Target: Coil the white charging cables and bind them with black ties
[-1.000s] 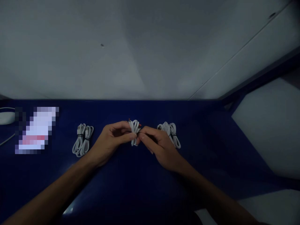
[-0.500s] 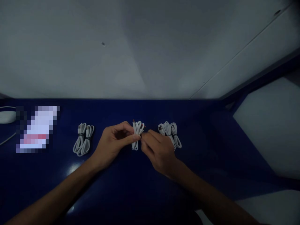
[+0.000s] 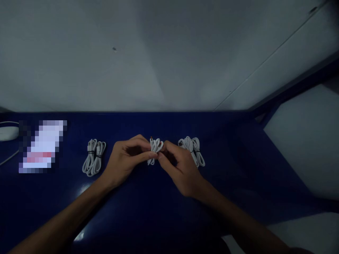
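A folded white cable bundle (image 3: 155, 145) is held up above the blue table, between my two hands. My left hand (image 3: 125, 157) pinches its middle from the left with thumb and fingers. From the right, my right hand (image 3: 180, 165) closes thumb and fingertips on the bundle's side. An orange-brown tip sticks up at the bundle's top. What the right fingertips grip exactly is partly hidden. Tied white cables (image 3: 94, 157) lie to the left of my left hand. More tied white cables (image 3: 190, 146) lie behind my right hand, partly covered by it.
The blue table (image 3: 148, 211) meets a pale wall (image 3: 106, 77) at the back. At the far left lie a pixelated bright screen (image 3: 43, 146) and a white rounded device (image 3: 7, 133) with a white cord. Pale panels (image 3: 304, 144) stand at the right.
My right hand has turned, its thumb and fingers now spread round the bundle's right side. The bundle has tilted, and its lower loops look shorter. My left hand keeps its pinch.
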`<state>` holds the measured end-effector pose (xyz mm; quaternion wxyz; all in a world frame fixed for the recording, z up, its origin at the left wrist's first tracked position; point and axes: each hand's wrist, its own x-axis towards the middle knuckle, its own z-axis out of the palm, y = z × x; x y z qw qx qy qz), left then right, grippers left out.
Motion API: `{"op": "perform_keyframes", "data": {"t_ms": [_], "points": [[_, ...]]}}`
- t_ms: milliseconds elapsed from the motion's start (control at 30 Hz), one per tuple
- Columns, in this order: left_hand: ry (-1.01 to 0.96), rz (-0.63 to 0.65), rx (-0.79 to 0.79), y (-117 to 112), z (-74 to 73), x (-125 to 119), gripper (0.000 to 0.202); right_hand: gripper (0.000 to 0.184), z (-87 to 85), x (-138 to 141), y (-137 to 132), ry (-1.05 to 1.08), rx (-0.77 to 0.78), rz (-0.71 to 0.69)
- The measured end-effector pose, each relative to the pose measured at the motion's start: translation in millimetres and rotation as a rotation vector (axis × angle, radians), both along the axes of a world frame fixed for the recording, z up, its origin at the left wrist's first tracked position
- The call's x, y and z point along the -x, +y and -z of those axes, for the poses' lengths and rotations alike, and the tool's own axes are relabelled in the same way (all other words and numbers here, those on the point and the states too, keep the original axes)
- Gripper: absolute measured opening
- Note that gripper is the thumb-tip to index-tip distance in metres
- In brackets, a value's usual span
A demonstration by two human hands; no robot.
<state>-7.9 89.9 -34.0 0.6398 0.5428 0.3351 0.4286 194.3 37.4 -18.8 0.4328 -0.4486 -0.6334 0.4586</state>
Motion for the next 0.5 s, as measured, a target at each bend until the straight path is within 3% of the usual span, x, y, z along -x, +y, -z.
{"op": "perform_keyframes", "data": {"t_ms": [267,500], "points": [[0.108,-0.084,-0.156,-2.1,-2.1,-1.4,0.013,0.021,-0.6,-0.1,-0.8,0.01,0.152,-0.051],[0.083,-0.115,-0.023,-3.4,-0.9,-4.6,0.01,0.022,4.1,0.5,2.7,-0.005,0.03,0.0]]}}
